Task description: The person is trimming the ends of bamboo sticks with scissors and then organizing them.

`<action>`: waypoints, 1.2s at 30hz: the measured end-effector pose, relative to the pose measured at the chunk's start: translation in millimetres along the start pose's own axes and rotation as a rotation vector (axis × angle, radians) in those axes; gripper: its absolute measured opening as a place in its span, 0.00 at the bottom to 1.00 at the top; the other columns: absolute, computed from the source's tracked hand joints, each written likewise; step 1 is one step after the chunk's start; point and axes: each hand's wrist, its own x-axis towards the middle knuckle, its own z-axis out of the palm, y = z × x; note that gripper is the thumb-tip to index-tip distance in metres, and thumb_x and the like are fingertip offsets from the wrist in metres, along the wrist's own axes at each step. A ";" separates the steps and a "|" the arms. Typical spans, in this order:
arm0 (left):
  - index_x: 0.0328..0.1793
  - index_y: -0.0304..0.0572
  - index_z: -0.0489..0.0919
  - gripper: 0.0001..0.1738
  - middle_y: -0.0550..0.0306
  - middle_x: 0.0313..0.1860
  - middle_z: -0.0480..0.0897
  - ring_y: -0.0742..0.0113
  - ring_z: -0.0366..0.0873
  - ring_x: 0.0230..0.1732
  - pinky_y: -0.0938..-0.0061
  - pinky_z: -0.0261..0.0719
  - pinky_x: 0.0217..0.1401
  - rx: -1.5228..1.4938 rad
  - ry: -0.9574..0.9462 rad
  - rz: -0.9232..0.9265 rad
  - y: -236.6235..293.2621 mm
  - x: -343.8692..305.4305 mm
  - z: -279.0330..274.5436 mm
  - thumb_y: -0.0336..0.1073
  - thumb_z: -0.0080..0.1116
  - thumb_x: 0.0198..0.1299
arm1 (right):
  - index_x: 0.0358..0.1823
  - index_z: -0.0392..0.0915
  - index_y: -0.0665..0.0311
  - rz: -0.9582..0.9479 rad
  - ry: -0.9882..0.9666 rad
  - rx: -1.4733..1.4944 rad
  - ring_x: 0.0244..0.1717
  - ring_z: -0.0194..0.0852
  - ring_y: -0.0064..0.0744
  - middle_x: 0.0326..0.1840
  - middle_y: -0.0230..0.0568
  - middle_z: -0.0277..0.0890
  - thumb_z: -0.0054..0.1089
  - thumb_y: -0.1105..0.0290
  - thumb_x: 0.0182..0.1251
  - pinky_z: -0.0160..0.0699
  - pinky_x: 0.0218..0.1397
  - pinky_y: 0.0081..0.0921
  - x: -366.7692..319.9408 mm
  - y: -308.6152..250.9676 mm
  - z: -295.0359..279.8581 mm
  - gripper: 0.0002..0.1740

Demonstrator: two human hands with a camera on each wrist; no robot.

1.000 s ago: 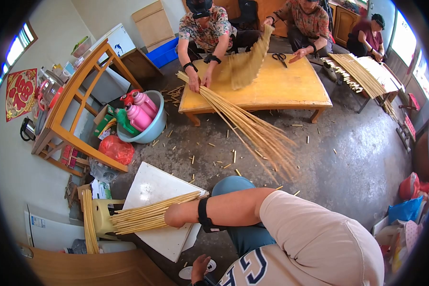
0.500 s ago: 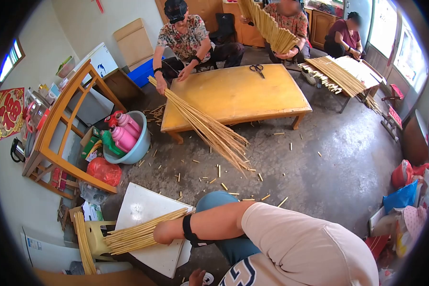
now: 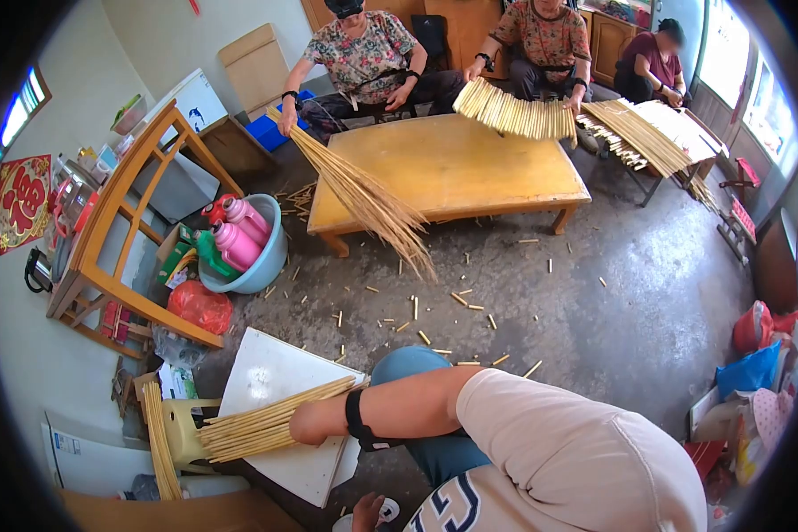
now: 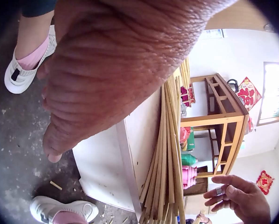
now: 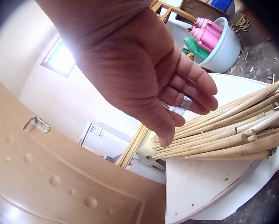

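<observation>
A row of pale straw-coloured stalks (image 3: 248,427) lies across the white board (image 3: 297,474) at the lower left. My right hand (image 3: 309,423) is over their near part in the head view. In the right wrist view its fingers (image 5: 195,77) are loosely bent, with a ring on one, and nothing is gripped. Cut stalk ends (image 5: 265,140) fan out beyond the hand. Down near the board's near corner hangs my left hand (image 3: 368,512), holding nothing visible. The left wrist view shows that hand's side large, with the fingers mostly hidden.
Another stalk bundle (image 3: 160,439) leans by a cream stool (image 3: 186,430). A blue basin (image 3: 266,270) holds pink flasks. Across the floor, littered with stalk pieces (image 3: 424,337), people sit around a yellow table (image 3: 417,168); one grips a long bundle (image 3: 355,191), another a stalk mat (image 3: 514,111).
A person at the back swings the stalk mat up, then lowers it over the table's right end. The long bundle shifts left along the table. My right hand stays over the stalks.
</observation>
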 end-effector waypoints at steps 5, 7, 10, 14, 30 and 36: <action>0.57 0.37 0.74 0.25 0.44 0.58 0.73 0.50 0.67 0.61 0.66 0.63 0.63 -0.426 0.059 -0.345 84.7 -1.3 -33.6 0.47 0.54 0.59 | 0.27 0.83 0.61 0.031 0.003 -0.013 0.35 0.79 0.46 0.29 0.44 0.80 0.67 0.63 0.44 0.77 0.37 0.38 2.9 -1.4 2.7 0.10; 0.56 0.37 0.74 0.26 0.43 0.57 0.74 0.48 0.68 0.60 0.65 0.64 0.63 -0.437 0.092 -0.365 99.8 -3.4 -38.1 0.49 0.54 0.59 | 0.27 0.84 0.60 0.036 -0.017 -0.031 0.35 0.79 0.45 0.30 0.44 0.80 0.67 0.63 0.44 0.77 0.38 0.38 3.8 -1.9 2.6 0.10; 0.56 0.36 0.75 0.26 0.42 0.57 0.74 0.49 0.68 0.60 0.65 0.64 0.62 -0.418 0.140 -0.279 26.8 1.3 -2.2 0.49 0.54 0.59 | 0.26 0.84 0.60 0.041 -0.025 -0.033 0.36 0.79 0.45 0.30 0.44 0.81 0.67 0.63 0.44 0.77 0.38 0.38 1.2 -3.7 -1.2 0.10; 0.55 0.36 0.75 0.26 0.42 0.56 0.75 0.49 0.68 0.60 0.66 0.64 0.62 -0.446 0.120 -0.351 102.9 -9.3 -34.1 0.48 0.54 0.59 | 0.26 0.84 0.59 0.006 -0.002 -0.042 0.36 0.79 0.44 0.30 0.43 0.81 0.66 0.63 0.44 0.78 0.38 0.38 0.2 -1.7 0.3 0.09; 0.53 0.25 0.74 0.28 0.39 0.46 0.80 0.57 0.79 0.49 0.71 0.74 0.52 -0.434 0.093 -0.388 63.4 16.3 -6.6 0.42 0.62 0.53 | 0.26 0.84 0.59 -0.011 -0.001 -0.053 0.35 0.79 0.44 0.29 0.42 0.81 0.65 0.64 0.44 0.77 0.36 0.38 0.7 -1.9 -0.3 0.09; 0.53 0.35 0.76 0.22 0.43 0.54 0.76 0.50 0.70 0.58 0.67 0.66 0.60 -0.225 0.008 -0.221 37.7 9.4 -12.2 0.45 0.54 0.59 | 0.27 0.84 0.59 0.022 -0.048 -0.064 0.35 0.79 0.44 0.30 0.42 0.81 0.66 0.63 0.45 0.77 0.37 0.37 2.5 -3.0 -1.7 0.09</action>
